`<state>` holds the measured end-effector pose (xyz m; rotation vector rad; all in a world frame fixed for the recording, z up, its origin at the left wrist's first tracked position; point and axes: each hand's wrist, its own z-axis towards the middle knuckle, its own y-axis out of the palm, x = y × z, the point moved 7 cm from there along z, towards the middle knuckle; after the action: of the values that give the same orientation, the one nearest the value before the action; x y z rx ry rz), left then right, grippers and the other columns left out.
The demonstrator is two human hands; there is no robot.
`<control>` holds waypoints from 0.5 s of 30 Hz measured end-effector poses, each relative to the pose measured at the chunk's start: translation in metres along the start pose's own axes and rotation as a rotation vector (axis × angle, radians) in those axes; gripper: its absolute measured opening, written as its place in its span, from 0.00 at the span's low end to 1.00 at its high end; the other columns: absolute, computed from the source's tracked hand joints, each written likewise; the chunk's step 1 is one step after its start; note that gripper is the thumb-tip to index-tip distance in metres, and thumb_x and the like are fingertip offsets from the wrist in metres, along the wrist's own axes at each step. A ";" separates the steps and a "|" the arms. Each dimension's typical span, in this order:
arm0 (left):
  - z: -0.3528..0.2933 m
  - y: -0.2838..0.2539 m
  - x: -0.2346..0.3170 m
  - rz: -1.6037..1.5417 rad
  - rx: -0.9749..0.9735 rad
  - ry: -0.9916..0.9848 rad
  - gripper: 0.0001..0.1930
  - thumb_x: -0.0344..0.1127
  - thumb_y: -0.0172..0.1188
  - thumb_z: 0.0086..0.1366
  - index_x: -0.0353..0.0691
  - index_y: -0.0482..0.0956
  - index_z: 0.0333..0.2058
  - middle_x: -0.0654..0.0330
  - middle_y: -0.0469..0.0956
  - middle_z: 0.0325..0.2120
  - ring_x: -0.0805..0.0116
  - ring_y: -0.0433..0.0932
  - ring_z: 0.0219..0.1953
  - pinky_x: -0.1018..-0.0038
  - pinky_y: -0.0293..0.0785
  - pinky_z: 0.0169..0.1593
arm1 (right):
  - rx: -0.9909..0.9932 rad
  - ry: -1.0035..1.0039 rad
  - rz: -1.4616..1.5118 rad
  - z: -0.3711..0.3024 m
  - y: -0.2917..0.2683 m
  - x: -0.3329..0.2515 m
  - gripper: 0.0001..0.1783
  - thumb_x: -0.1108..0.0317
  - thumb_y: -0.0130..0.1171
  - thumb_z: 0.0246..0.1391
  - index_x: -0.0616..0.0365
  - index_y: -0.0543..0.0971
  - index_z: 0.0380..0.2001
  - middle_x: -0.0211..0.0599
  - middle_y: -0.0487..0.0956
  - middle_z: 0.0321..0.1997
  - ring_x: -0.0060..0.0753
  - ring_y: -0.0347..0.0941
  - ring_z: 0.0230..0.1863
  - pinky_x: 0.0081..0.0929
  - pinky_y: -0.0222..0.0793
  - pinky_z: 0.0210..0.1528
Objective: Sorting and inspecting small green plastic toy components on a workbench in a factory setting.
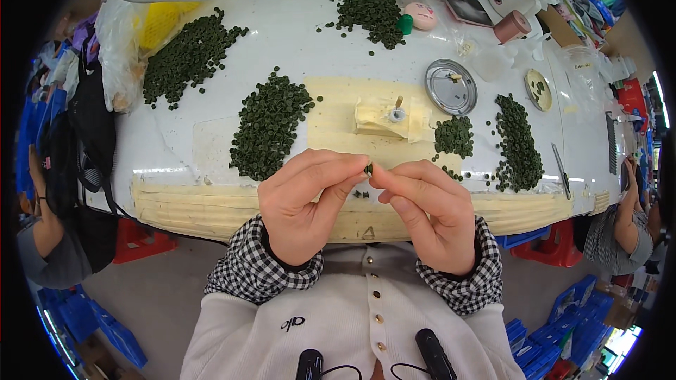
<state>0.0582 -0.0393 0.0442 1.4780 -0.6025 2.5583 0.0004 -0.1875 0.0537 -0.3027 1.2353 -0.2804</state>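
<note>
Over the table's front part, the thumb and fingertips of my left hand (299,200) pinch a small dark green piece (368,169). Closed too, my right hand (433,214) touches the same piece from the other side with its fingertips. What part each hand grips is mostly covered by the fingers. Just beneath lie a few small dark pieces (361,195) on the table. Beyond my hands stands a tape-wrapped block (380,127) with a short metal peg (397,113) on top. A heap of small round green pieces (267,127) lies beyond my left hand, a smaller heap (454,135) beyond my right.
More green heaps lie at the far left (190,56), far middle (373,17) and right (519,144). A round metal tray (451,102), a yellowish dish (539,90) and a thin knife-like tool (561,170) are on the right. Other people sit at both sides.
</note>
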 end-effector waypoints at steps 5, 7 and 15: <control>0.001 0.001 0.000 -0.021 -0.016 0.000 0.11 0.19 0.63 0.59 0.33 0.82 0.41 0.53 0.82 0.33 0.67 0.81 0.34 0.78 0.77 0.36 | -0.014 -0.006 -0.005 0.000 -0.001 -0.001 0.16 0.80 0.56 0.56 0.65 0.79 0.49 0.42 0.78 0.39 0.32 0.76 0.33 0.22 0.72 0.35; 0.000 0.002 -0.001 -0.040 -0.021 -0.010 0.11 0.20 0.63 0.59 0.33 0.82 0.41 0.53 0.82 0.33 0.67 0.81 0.34 0.78 0.77 0.36 | -0.020 0.000 0.001 0.000 -0.001 -0.001 0.17 0.80 0.57 0.56 0.65 0.79 0.49 0.43 0.78 0.39 0.32 0.76 0.33 0.22 0.72 0.35; -0.001 0.003 -0.003 -0.080 -0.030 -0.052 0.11 0.20 0.63 0.59 0.34 0.83 0.41 0.54 0.82 0.33 0.68 0.81 0.34 0.78 0.77 0.37 | -0.017 -0.029 0.019 0.000 -0.002 0.000 0.17 0.80 0.57 0.55 0.66 0.79 0.50 0.43 0.78 0.39 0.32 0.76 0.34 0.23 0.72 0.36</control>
<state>0.0586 -0.0412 0.0404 1.5312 -0.5734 2.4476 0.0001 -0.1889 0.0546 -0.3092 1.2121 -0.2485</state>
